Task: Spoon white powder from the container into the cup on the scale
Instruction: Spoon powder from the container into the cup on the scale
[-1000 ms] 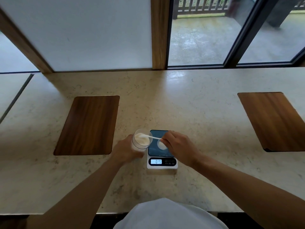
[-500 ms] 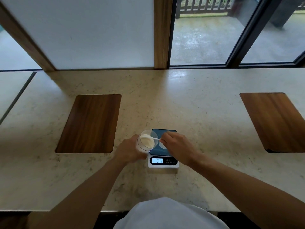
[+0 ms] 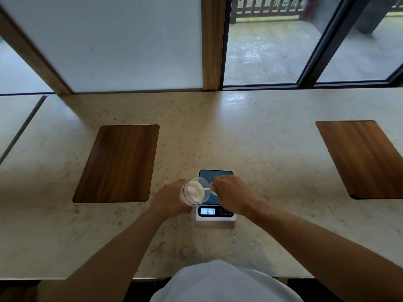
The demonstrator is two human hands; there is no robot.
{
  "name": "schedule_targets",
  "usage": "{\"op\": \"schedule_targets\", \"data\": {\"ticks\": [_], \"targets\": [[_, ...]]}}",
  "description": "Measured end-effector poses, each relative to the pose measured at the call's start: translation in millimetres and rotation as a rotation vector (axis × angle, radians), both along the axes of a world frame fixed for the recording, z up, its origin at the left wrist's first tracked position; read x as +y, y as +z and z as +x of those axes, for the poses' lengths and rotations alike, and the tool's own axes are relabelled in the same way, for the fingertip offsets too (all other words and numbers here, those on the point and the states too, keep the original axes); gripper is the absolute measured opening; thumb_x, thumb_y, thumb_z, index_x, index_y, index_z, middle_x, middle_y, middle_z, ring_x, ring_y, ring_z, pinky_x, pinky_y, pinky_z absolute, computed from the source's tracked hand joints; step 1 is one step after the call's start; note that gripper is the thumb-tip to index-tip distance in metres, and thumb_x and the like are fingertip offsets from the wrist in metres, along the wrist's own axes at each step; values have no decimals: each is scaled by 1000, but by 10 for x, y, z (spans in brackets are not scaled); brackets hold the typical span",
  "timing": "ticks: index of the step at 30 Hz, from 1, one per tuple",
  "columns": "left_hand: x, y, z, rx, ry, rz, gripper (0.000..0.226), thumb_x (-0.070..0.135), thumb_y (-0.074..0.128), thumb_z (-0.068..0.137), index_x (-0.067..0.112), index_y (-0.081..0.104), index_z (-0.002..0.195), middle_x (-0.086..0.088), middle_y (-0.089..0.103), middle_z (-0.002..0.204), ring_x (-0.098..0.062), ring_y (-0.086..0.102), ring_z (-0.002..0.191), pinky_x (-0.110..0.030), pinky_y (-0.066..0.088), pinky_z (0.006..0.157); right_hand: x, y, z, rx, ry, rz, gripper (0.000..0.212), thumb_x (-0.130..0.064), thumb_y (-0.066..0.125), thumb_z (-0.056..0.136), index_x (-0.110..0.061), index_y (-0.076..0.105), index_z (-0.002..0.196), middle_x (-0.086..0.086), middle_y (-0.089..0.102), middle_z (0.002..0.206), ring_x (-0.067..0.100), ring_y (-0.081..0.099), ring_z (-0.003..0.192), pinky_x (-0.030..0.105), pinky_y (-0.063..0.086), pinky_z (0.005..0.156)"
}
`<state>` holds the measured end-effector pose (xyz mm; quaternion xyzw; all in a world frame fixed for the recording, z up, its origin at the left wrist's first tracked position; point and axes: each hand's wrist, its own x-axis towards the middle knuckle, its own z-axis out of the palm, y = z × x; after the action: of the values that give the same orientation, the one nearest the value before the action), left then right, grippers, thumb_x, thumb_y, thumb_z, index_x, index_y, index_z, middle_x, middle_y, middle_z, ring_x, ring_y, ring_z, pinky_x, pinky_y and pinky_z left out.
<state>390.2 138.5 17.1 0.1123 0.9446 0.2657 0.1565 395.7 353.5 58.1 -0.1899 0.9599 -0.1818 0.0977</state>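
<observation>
I see one container (image 3: 195, 191), one spoon (image 3: 204, 189), one scale (image 3: 216, 211) and two wooden inlays. My left hand (image 3: 171, 200) wraps the clear container, tipped over the scale's left edge, white powder (image 3: 195, 190) inside. My right hand (image 3: 231, 192) pinches the spoon, its bowl in the powder, and hides most of the cup (image 3: 213, 192). The scale sits near the marble worktop's (image 3: 261, 149) front edge, windows beyond.

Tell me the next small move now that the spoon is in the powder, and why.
Probably lift the loaded spoon out and carry it right, over the cup on the scale. The left hand tilts the container toward the right hand, the spoon's bowl sits in the powder, and the display reads low.
</observation>
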Motion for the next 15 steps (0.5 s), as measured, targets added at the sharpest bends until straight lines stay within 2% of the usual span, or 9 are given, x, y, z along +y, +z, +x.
{"op": "schedule_targets", "data": {"ticks": [3,5,8,11,13,15], "targets": [[1,-12,2,-11,-4,-8,76,47,87,63,25,53,128,2,67,120,-19,64,101,-39,54,89,-5,-29,1,-24,-41,-8,10,-4,61,87,-9,69,91,6,72,84,16,61,69,34,59,67],[-1,-27,-1,-13,-6,-7,76,46,87,64,25,52,128,2,67,121,-18,63,102,-39,53,90,-5,-56,2,-54,-66,-9,11,-7,58,90,-10,68,92,5,72,85,14,59,67,30,57,66],[-4,-40,-6,-15,-19,-11,75,46,86,65,25,52,128,2,66,121,-18,63,102,-39,53,91,-4,-78,19,-97,-103,-25,18,-12,52,96,-8,69,91,6,71,82,8,50,56,19,41,53],[-2,-55,-9,-20,-37,-4,73,44,86,66,25,53,128,1,66,121,-18,62,103,-39,52,92,-2,-55,43,-136,-185,-105,28,-15,49,99,-9,69,81,1,64,69,5,43,46,13,27,45],[0,-66,-10,-22,-33,5,73,45,86,67,26,52,128,1,66,122,-18,62,104,-37,51,93,3,-37,50,-164,-222,-160,32,-16,47,98,-15,63,71,-2,60,64,6,42,44,12,25,43],[-1,-83,-7,-26,-27,14,72,46,85,69,26,52,129,0,65,124,-18,62,106,-35,49,94,6,-32,55,-192,-239,-205,33,-16,47,98,-16,65,70,2,65,66,6,42,42,13,29,43]]}}
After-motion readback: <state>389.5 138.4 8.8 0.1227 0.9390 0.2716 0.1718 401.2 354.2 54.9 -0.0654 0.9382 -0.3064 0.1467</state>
